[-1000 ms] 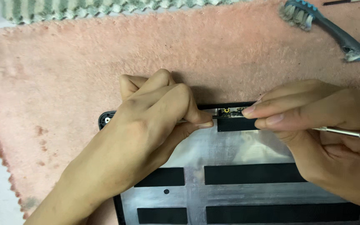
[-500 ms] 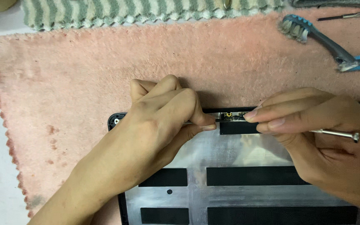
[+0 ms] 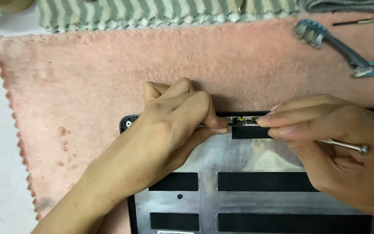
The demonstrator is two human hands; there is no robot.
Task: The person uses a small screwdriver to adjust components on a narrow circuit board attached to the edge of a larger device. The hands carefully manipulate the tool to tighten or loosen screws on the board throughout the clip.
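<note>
Both hands pinched a small black camera strip at the silver panel's twelve o'clock edge: left hand, right hand also gripping a thin metal screwdriver.

The fuzzy pink cloth towel looks rough and matt. The grey metal panel has a dull brushed sheen, with matt black strips.
</note>
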